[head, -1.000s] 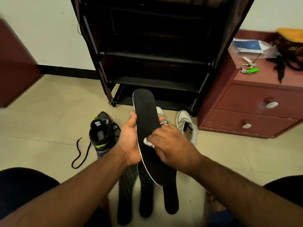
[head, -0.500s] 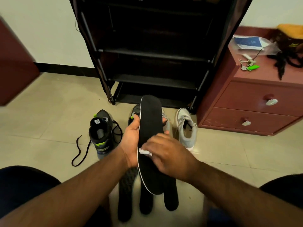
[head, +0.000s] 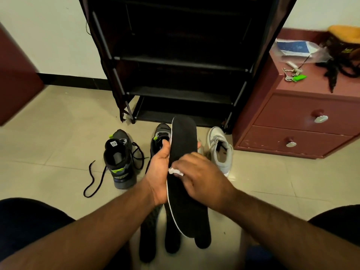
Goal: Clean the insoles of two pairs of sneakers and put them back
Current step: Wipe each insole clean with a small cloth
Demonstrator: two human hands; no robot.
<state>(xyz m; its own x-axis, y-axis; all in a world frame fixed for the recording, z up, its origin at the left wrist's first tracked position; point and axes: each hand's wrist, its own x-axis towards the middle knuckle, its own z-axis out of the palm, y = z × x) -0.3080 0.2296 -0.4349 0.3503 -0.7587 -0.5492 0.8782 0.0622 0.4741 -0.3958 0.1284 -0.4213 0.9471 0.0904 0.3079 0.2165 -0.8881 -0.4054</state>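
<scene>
Wiping was the step in hand. The left hand (head: 158, 172) held a black insole (head: 183, 152) up by its edge, fingers curled round it, toe end pointing to 12 o'clock. The right hand (head: 196, 178) pressed a small white wipe (head: 175, 171) on the middle of it, fingers bent over the wipe.

Three more insoles (head: 171, 238) lay flat on the floor (head: 58, 133) at 6 o'clock, under the held one. Whether those were clean could not be told.

All four insoles were out, so no shoe had one back yet. Two dark sneakers (head: 118, 162) with green bits stood at 9 and 11 o'clock of the hands. One grey sneaker (head: 220, 151) stood at 1 o'clock; its mate was mostly hidden behind the insole.

So the job looked about half done at best: finish wiping, then put four insoles back.
</scene>
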